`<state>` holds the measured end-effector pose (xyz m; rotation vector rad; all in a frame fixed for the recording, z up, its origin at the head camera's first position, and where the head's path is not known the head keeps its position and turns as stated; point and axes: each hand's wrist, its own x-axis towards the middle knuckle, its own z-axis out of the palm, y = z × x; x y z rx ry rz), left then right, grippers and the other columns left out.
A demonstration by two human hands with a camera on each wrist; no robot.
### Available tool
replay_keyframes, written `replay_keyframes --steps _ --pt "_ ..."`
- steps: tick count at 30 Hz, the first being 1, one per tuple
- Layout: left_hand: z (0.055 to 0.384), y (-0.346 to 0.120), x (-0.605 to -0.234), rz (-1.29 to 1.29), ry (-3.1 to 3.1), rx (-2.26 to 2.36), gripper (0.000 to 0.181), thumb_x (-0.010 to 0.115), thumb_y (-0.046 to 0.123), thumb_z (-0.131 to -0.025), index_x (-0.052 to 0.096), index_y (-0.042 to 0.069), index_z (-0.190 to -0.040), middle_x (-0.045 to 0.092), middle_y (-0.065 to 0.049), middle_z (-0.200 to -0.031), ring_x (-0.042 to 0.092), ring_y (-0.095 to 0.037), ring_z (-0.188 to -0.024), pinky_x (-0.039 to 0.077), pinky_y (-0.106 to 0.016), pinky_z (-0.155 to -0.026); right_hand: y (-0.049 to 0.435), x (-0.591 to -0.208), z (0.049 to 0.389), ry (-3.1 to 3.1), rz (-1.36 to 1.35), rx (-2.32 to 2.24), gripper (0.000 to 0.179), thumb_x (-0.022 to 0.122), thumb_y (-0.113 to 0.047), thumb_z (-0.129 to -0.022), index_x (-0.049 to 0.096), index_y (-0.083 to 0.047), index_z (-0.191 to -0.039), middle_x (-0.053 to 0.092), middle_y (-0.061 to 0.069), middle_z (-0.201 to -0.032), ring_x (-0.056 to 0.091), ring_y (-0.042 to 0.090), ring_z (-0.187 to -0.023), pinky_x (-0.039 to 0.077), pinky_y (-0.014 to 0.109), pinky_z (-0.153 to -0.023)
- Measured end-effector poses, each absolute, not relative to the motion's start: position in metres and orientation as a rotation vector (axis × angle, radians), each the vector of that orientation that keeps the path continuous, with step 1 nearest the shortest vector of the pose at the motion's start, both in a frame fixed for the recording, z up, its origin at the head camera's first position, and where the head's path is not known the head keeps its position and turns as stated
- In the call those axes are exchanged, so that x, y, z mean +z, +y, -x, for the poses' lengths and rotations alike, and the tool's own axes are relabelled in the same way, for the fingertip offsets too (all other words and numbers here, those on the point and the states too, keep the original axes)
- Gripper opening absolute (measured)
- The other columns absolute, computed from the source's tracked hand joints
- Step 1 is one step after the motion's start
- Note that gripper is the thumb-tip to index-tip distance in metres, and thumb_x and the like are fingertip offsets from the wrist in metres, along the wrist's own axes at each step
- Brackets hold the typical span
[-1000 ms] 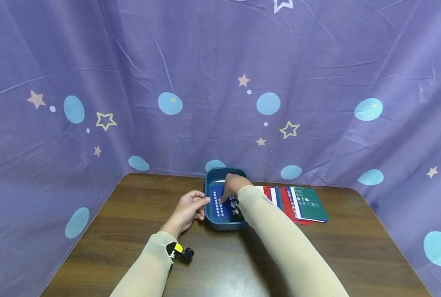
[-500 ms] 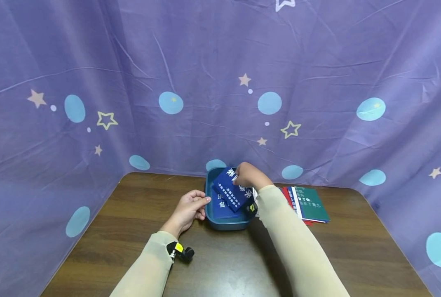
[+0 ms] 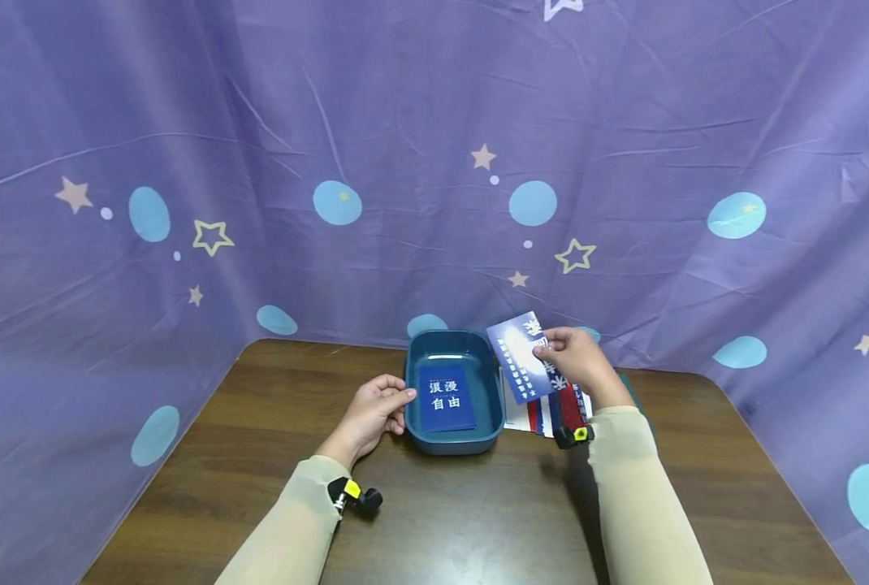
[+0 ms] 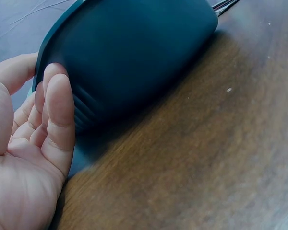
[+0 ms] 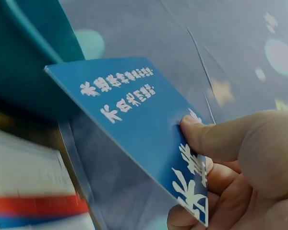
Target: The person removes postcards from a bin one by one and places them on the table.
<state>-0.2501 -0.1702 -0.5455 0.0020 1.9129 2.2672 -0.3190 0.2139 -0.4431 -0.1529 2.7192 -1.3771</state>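
Note:
My right hand (image 3: 577,357) pinches a blue card (image 3: 520,355) with white writing, thumb on its face, raised over the fanned cards (image 3: 537,414) right of the tray. In the right wrist view the card (image 5: 120,110) slants across, with the thumb (image 5: 206,134) at its lettered edge. My left hand (image 3: 371,414) grips the left rim of a dark teal tray (image 3: 455,445). In the left wrist view thumb and fingers (image 4: 60,105) pinch the tray's wall (image 4: 129,52). Another blue card (image 3: 447,400) with white characters lies inside the tray.
The fanned cards in white, red, blue and green (image 3: 635,398) lie partly hidden under my right hand and forearm. A purple curtain (image 3: 405,268) with stars hangs behind the wooden table (image 3: 434,520).
My right hand has lifted a blue card out of the tray and carried it right, over the fanned cards. The card beneath it in the tray now shows. My left hand has stayed put.

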Motion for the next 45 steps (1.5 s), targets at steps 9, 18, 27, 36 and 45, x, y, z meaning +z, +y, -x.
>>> replay_keyframes --steps 9,18,27,36,45 --pt "0.247 -0.173 -0.549 0.004 1.900 2.274 0.018 0.075 0.009 -0.108 0.058 0.007 -0.115 0.065 0.003 -0.070 0.060 -0.010 -0.053 0.056 -0.023 -0.048 0.291 -0.460 0.307 2.713 -0.131 -1.482 0.048 0.075 -0.025 -0.112 0.066 0.005 -0.148 0.077 0.028 -0.135 0.070 0.008 -0.084 0.060 0.025 -0.072" --pt "0.252 -0.170 -0.548 -0.002 1.906 2.274 0.017 0.074 0.008 -0.109 0.058 0.007 -0.115 0.066 0.001 -0.072 0.060 -0.010 -0.053 0.056 -0.022 -0.048 0.354 -0.482 0.301 2.727 -0.378 -1.328 0.053 0.065 -0.026 -0.115 0.059 0.009 -0.155 0.072 0.026 -0.119 0.070 0.019 -0.083 0.062 0.032 -0.068" --pt "0.251 -0.170 -0.545 -0.001 1.912 2.267 0.016 0.074 0.008 -0.109 0.059 0.007 -0.115 0.066 0.002 -0.071 0.060 -0.010 -0.053 0.056 -0.022 -0.048 0.365 -0.506 0.306 2.768 -0.359 -1.040 0.047 0.072 -0.022 -0.107 0.069 0.016 -0.136 0.077 0.020 -0.096 0.073 0.024 -0.082 0.062 0.035 -0.071" --pt "0.250 -0.171 -0.546 0.017 1.915 2.253 0.018 0.074 0.010 -0.109 0.058 0.007 -0.116 0.065 0.002 -0.071 0.060 -0.011 -0.054 0.057 -0.023 -0.049 0.356 -0.505 0.303 2.842 -0.441 -0.816 0.041 0.081 -0.026 -0.096 0.076 0.011 -0.113 0.074 0.030 -0.109 0.069 0.041 -0.100 0.062 0.057 -0.094" --pt "0.251 -0.171 -0.546 0.014 1.931 2.246 0.020 0.076 0.011 -0.109 0.059 0.006 -0.117 0.067 0.001 -0.075 0.061 -0.011 -0.055 0.057 -0.024 -0.049 0.356 -0.505 0.301 2.864 -0.445 -0.850 0.045 0.079 -0.024 -0.100 0.071 0.010 -0.128 0.074 0.032 -0.123 0.069 0.042 -0.109 0.060 0.062 -0.101"
